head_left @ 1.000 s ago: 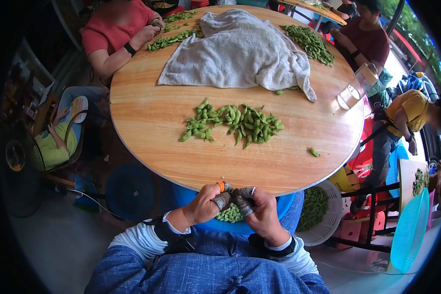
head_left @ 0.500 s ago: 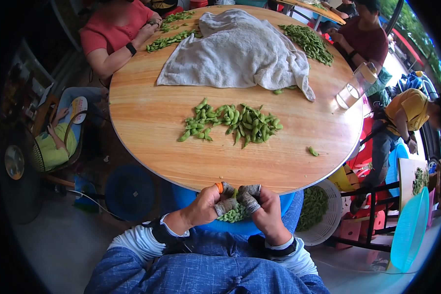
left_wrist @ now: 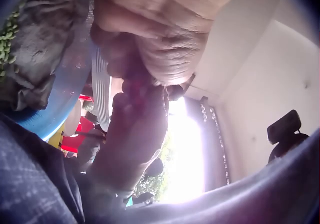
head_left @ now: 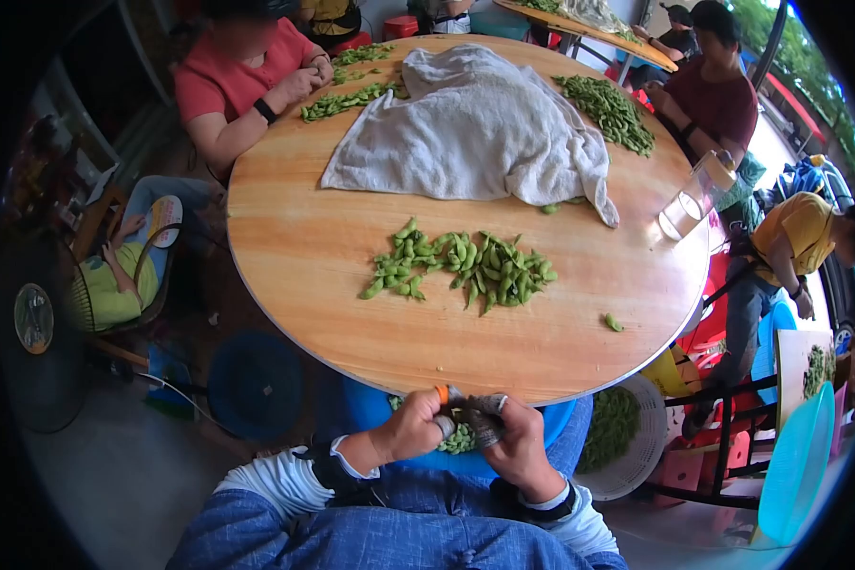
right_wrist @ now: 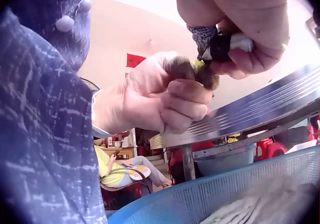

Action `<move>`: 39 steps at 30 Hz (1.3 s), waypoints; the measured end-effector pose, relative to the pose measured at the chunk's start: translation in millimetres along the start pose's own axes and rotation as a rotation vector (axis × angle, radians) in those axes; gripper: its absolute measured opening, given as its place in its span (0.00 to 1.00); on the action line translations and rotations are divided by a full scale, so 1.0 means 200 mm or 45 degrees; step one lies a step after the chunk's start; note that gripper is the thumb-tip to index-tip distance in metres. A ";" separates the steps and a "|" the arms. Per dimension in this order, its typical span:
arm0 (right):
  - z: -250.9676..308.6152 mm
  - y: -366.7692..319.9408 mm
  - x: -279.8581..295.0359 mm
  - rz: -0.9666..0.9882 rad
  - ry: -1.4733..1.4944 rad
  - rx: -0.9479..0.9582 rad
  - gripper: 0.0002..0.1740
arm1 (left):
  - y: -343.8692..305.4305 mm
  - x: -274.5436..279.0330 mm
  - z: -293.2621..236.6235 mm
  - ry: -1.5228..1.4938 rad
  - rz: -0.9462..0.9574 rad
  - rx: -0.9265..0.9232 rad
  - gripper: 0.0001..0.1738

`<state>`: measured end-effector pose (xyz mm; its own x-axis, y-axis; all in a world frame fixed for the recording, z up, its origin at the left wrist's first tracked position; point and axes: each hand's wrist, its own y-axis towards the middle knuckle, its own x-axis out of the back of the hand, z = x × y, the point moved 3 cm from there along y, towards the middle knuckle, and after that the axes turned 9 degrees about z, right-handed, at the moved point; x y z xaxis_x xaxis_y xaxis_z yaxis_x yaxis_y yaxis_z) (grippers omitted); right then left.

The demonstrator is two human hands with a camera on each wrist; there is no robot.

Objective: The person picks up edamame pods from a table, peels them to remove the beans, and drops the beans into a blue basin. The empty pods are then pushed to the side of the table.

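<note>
At the near edge of a round wooden table (head_left: 332, 313), in the head view, we find a person's left hand (head_left: 408, 429) and right hand (head_left: 521, 445) meeting above a blue basin (head_left: 562, 423) holding green beans (head_left: 460, 441), placed there, we judge, so that whatever drops is caught. Both hands are curled, their tips wrapped, probably for protection. A heap of pods (head_left: 494, 271) lies ahead, seemingly within reach, with a strip of wood between it and the rim; a lone pod (head_left: 615, 323) rests to its right. Beyond, a white cloth (head_left: 465, 142) lies rumpled, and a clear bottle (head_left: 684, 214) stands near the right edge. A white basket (head_left: 635, 464) beside the basin narrows the room low on the right. In the left wrist view, the left hand hides its fingertips, so we cannot tell its grip there; the basin's wall curves past at left. In the right wrist view, we see a small green pod (right_wrist: 199, 64) pinched between the left hand's thumb and finger; the right hand's bent fingers and thumb close on its other side, perhaps to share the hold. The table's rim passes behind them, and open air lies around the pod.
</note>
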<state>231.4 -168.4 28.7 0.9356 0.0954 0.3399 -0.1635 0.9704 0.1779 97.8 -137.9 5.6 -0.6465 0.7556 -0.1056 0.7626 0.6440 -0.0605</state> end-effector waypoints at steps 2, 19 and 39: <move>-0.02 -0.01 0.04 -0.096 0.128 -0.103 0.06 | 0.00 -0.03 0.00 0.478 0.097 -0.237 0.18; -0.14 -0.07 0.25 -0.393 0.397 -0.250 0.09 | 0.22 0.62 -0.16 1.784 -0.449 0.156 0.07; -0.02 0.10 -0.03 0.023 1.055 -0.383 0.13 | 0.09 0.12 -0.12 -0.313 0.006 0.123 0.06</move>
<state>223.8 -149.2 25.5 0.8788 0.1283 -0.4595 -0.2004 0.9733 -0.1115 94.9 -104.8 26.5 -0.6268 0.6996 -0.3432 0.7721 0.6170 -0.1524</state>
